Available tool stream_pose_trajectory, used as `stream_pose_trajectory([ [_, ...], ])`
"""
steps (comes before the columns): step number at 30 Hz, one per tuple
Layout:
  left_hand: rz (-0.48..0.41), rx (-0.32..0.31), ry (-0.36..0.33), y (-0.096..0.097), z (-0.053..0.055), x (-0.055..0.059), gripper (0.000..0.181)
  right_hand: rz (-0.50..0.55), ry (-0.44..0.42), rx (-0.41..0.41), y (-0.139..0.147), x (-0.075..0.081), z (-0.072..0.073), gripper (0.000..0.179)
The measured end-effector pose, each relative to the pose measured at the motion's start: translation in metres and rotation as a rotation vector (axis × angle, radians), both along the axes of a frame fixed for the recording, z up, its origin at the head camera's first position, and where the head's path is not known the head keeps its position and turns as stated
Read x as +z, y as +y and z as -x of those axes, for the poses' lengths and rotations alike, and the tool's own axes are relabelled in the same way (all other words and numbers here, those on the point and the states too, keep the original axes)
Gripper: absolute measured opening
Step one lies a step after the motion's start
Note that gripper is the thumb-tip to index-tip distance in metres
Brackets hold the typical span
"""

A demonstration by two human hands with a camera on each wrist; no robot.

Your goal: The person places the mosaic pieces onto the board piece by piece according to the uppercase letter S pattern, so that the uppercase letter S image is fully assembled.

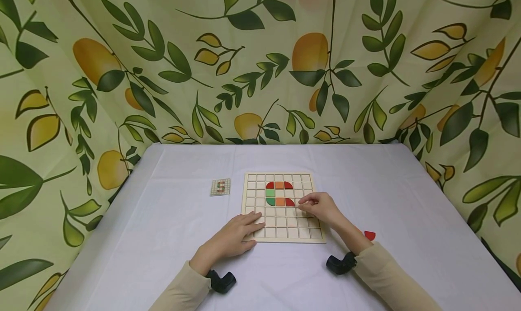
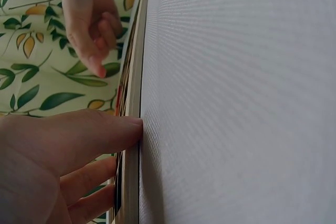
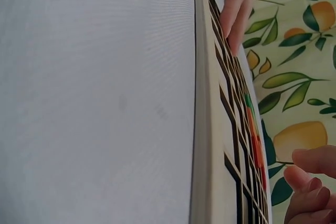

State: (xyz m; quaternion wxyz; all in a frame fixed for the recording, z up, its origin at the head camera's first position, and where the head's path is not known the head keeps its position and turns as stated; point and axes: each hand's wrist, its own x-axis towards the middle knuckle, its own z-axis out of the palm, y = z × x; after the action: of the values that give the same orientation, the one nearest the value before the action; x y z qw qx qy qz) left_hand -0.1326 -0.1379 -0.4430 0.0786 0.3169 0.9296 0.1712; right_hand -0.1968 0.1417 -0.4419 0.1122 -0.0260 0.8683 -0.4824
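Note:
A square wooden grid board [image 1: 285, 239] lies on the table. Several coloured tiles sit in its upper cells: red quarter-rounds, one of them the lower red tile [image 1: 290, 202], orange squares such as the upper orange tile [image 1: 278, 185], a light green square [image 1: 270, 193] and a dark green quarter-round [image 1: 270, 202]. My left hand [image 1: 234, 234] rests on the board's lower left part, fingers spread, thumb at its front edge [image 2: 131, 171]. Above the board's right side, just beside the lower red tile, is my right hand [image 1: 321, 207]. Its thumb and index finger are bent towards each other; no piece shows between them.
Left of the board lies a small pattern card [image 1: 220, 187] with a coloured figure on a grid. A loose red piece [image 1: 369, 235] lies on the white cloth beside the right forearm. Black devices [image 1: 341, 263] sit at both wrists. A leaf-patterned curtain [image 1: 260, 76] hangs behind the table.

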Motion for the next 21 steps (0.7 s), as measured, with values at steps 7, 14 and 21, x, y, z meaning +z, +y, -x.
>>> stream_pose_trajectory([
  [7,-0.004,0.000,0.006,0.000,0.000,0.000,0.047,-0.012,0.014,0.004,0.008,0.002,-0.006,0.021],
  [14,-0.004,0.002,0.007,-0.001,-0.001,-0.001,0.047,-0.018,0.002,0.012,0.019,0.002,-0.012,0.021],
  [21,-0.004,-0.004,0.012,0.000,-0.001,0.000,0.047,-0.008,-0.002,0.043,0.030,0.000,-0.018,0.025],
])
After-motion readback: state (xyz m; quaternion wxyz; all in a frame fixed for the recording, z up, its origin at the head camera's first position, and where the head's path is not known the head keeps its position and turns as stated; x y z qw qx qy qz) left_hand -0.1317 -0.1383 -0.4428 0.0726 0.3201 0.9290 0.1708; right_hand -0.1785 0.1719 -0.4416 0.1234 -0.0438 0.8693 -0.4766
